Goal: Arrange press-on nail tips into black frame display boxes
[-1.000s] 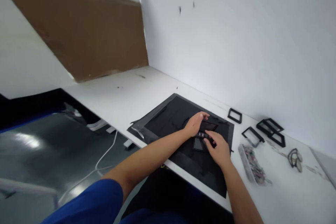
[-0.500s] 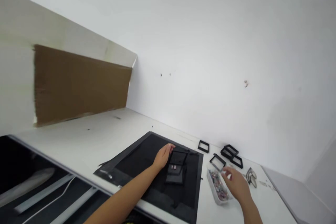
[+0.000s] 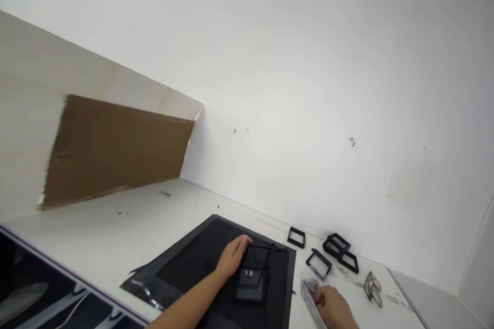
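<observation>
On the dark mat point(image 3: 193, 252) lies an opened black display frame point(image 3: 250, 293) with clear film in it. Two small pinkish pieces point(image 3: 249, 273) rest near its hinge. My left hand point(image 3: 231, 255) is closed at the upper left edge of the frame's raised half, its fingertips partly hidden behind it. To the right, a clear plastic box point(image 3: 307, 302) contains many small coloured pieces point(image 3: 312, 286). My right hand point(image 3: 334, 307) is over the box's right side, fingers bent together down into the pieces; what they pinch, if anything, is hidden.
Behind the box stand more black frames: one alone point(image 3: 296, 237), one opened point(image 3: 319, 263), and a small stack point(image 3: 339, 249). Eyeglasses point(image 3: 372, 289) lie at the right. A white wall point(image 3: 293, 164) rises behind the table, with brown cardboard point(image 3: 119, 149) on the left partition.
My right hand has moved down into the plastic box from above its far end. The view has tilted up, so everything sits lower. My left hand stays at the frame.
</observation>
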The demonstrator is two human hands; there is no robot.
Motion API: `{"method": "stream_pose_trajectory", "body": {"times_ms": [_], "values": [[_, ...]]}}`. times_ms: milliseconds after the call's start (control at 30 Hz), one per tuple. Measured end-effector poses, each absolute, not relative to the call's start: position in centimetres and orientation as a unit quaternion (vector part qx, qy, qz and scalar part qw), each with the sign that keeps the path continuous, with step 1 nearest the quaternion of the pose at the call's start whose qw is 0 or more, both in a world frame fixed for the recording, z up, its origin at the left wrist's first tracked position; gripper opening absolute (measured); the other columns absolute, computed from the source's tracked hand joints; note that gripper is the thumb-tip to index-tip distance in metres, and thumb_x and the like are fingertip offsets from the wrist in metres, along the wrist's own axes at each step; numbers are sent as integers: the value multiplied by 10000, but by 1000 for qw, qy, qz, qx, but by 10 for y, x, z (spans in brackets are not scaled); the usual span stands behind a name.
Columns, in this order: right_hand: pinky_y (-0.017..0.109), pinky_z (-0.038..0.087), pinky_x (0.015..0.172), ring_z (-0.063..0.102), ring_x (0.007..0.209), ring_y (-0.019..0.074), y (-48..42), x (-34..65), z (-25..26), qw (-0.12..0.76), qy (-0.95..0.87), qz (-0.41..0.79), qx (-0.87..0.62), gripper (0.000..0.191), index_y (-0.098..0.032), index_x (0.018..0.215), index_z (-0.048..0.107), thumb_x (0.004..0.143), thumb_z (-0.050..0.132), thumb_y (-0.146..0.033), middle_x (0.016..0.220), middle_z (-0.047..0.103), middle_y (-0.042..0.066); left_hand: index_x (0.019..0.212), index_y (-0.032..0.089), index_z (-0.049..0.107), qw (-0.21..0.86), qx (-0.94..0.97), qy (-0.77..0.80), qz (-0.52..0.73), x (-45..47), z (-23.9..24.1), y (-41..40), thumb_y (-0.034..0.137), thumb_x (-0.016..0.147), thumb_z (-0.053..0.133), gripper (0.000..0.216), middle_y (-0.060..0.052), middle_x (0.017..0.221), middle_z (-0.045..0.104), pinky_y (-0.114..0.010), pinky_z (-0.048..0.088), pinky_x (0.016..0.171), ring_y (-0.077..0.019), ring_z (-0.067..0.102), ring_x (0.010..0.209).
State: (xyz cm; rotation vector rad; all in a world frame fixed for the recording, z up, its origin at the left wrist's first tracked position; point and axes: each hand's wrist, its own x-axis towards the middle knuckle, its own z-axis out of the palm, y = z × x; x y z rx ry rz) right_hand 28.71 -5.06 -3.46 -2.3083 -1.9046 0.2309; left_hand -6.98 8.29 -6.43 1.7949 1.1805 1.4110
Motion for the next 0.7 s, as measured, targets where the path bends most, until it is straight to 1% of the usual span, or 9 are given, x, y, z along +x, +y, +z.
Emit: {"method": "stream_pose_trajectory", "body": {"times_ms": [133, 333, 533, 633, 700], "values": [[423, 547, 927, 651, 1029, 197, -47, 296, -37, 76, -637, 88, -762, 289, -163, 1099, 664, 959, 633, -414, 1128, 675, 65, 1122, 135, 632, 293, 660, 436, 536, -71, -72, 91, 444, 975, 569, 348, -59, 1062, 672, -364, 585, 856, -163, 658, 941], [419, 538, 933, 654, 995, 184, -53, 301, -32, 87, -635, 90, -762, 269, -162, 1026, 674, 963, 626, -419, 1061, 688, 53, 1165, 136, 622, 305, 661, 430, 535, -71, -73, 91, 429, 968, 585, 355, -70, 1124, 663, -378, 589, 872, -178, 658, 987], [418, 511, 954, 656, 984, 184, -55, 311, -35, 114, -631, 98, -761, 246, -178, 1010, 689, 963, 615, -407, 1027, 703, 47, 1171, 139, 621, 294, 664, 436, 532, -72, -67, 86, 426, 968, 585, 354, -74, 1138, 662, -387, 587, 888, -181, 656, 1002], [399, 494, 951, 671, 977, 202, -55, 320, -38, 134, -629, 103, -758, 220, -196, 991, 723, 928, 621, -381, 1006, 729, 55, 1167, 139, 623, 287, 662, 440, 534, -73, -63, 83, 425, 969, 585, 350, -73, 1132, 663, -383, 587, 884, -178, 656, 996], [364, 488, 936, 684, 990, 228, -55, 325, -39, 152, -628, 105, -756, 212, -227, 945, 758, 876, 622, -374, 998, 749, 62, 1163, 139, 624, 284, 663, 439, 535, -73, -61, 81, 425, 969, 584, 348, -72, 1127, 664, -380, 588, 879, -176, 657, 990]]}}
